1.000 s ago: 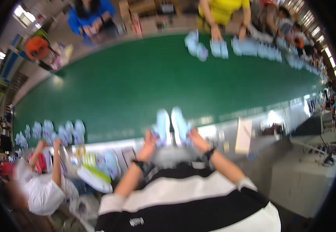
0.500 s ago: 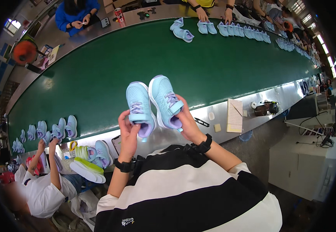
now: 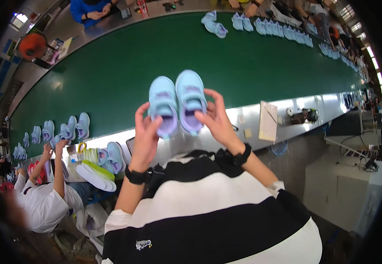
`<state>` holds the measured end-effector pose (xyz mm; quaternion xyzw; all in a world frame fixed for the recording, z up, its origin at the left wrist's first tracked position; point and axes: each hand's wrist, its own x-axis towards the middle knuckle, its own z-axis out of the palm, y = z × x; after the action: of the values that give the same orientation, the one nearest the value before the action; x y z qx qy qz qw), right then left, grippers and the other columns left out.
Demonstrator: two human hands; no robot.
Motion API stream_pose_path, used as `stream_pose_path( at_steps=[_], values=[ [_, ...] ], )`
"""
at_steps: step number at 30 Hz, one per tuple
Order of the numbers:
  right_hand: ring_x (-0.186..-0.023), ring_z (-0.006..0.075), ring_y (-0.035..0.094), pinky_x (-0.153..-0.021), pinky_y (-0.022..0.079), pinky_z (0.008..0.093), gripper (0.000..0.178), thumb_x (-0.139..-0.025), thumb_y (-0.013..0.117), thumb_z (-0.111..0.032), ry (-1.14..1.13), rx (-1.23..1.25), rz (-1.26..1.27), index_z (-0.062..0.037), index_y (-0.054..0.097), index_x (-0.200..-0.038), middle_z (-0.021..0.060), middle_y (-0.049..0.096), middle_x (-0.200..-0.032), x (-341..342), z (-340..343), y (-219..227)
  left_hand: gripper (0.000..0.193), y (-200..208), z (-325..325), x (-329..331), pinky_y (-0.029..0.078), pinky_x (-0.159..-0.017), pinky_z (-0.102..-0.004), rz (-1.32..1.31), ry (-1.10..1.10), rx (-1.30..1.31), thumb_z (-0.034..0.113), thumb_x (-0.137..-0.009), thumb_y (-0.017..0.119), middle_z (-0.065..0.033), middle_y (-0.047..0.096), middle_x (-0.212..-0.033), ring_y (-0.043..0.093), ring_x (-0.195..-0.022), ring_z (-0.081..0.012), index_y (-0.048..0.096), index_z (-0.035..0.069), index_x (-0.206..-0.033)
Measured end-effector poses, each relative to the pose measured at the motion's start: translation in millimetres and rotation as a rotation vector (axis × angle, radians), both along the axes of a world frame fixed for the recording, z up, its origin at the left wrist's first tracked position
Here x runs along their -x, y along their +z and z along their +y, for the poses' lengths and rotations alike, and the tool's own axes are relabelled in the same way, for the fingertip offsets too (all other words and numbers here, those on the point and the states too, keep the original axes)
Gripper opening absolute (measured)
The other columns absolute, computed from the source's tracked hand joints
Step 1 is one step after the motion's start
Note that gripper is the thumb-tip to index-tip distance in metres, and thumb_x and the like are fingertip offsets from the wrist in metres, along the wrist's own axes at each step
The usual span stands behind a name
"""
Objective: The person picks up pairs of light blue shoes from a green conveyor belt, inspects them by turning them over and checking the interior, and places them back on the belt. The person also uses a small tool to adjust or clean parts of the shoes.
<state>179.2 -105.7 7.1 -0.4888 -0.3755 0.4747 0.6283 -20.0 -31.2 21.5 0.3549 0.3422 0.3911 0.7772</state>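
Fingers of the left hand (image 3: pixel 145 136) wrap the heel of the left light-blue shoe (image 3: pixel 163 105); the right hand (image 3: pixel 217 121) grips the right light-blue shoe (image 3: pixel 191 100) likewise. Both shoes are held side by side above the near edge of the green conveyor belt (image 3: pixel 125 61), apparently touching each other.

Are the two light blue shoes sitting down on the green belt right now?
No, the left hand and right hand hold the pair of light blue shoes up above the green belt.

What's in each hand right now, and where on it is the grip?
The left hand holds the left light-blue shoe at its heel; the right hand holds the right light-blue shoe at its heel and side.
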Motion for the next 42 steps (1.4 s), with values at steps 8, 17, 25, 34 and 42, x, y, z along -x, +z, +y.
stream_pose_path(
  at_steps=[8, 17, 25, 34, 42],
  values=[
    [-0.067, 0.0114, 0.056, -0.059, 0.043, 0.0238, 0.07, -0.087, 0.068, -0.036, -0.045, 0.208, -0.087, 0.0012, 0.03, -0.132, 0.0076, 0.059, -0.076, 0, 16, -4, 0.054, -6, -4, -9, 0.041, -0.1, -0.0381, 0.007, 0.066, 0.19, 0.021, -0.092, 0.062, -0.0102, 0.049, -0.127, 0.05, -0.118, -0.02, 0.031, 0.009, -0.136],
    [-0.078, 0.0109, 0.051, -0.068, 0.041, 0.0249, 0.066, -0.091, 0.062, -0.039, 0.016, 0.324, 0.005, -0.002, 0.031, -0.135, 0.0064, 0.058, -0.088, 1, 11, -4, 0.048, -16, -2, -6, 0.041, -0.101, -0.0418, 0.044, 0.084, 0.251, 0.026, -0.093, 0.061, -0.0057, 0.05, -0.128, 0.051, -0.119, -0.0198, 0.037, 0.011, -0.132],
    [-0.106, 0.0181, 0.053, -0.094, 0.041, 0.0323, 0.08, -0.089, 0.066, -0.032, 0.076, 0.363, 0.047, -0.0039, 0.018, -0.147, 0.0148, 0.056, -0.118, -2, 14, -19, 0.063, -22, -6, -4, 0.042, -0.1, -0.0397, 0.158, 0.02, 0.067, 0.017, -0.089, 0.067, -0.0123, 0.049, -0.126, 0.051, -0.118, -0.0224, 0.028, 0.009, -0.138],
    [-0.126, 0.0232, 0.041, -0.104, 0.037, 0.0369, 0.106, -0.07, 0.08, -0.01, 0.103, 0.131, 0.003, -0.0071, 0.01, -0.15, 0.0122, 0.04, -0.136, -4, 14, -49, 0.09, -31, -14, -12, 0.037, -0.105, -0.0363, 0.264, -0.056, -0.444, -0.002, -0.072, 0.077, -0.0126, 0.04, -0.126, 0.044, -0.121, -0.0239, 0.019, 0.008, -0.14],
    [-0.103, 0.0359, 0.058, -0.087, 0.048, 0.0412, 0.082, -0.055, 0.084, -0.021, -0.064, 0.314, -0.678, -0.0074, 0.044, -0.125, 0.0196, 0.057, -0.111, -22, 42, -145, 0.051, -103, 1, 23, 0.042, -0.098, -0.0428, 0.673, -0.325, -0.199, 0.021, -0.083, 0.072, -0.0104, 0.054, -0.125, 0.05, -0.121, -0.0253, 0.048, 0.005, -0.125]
  ],
)
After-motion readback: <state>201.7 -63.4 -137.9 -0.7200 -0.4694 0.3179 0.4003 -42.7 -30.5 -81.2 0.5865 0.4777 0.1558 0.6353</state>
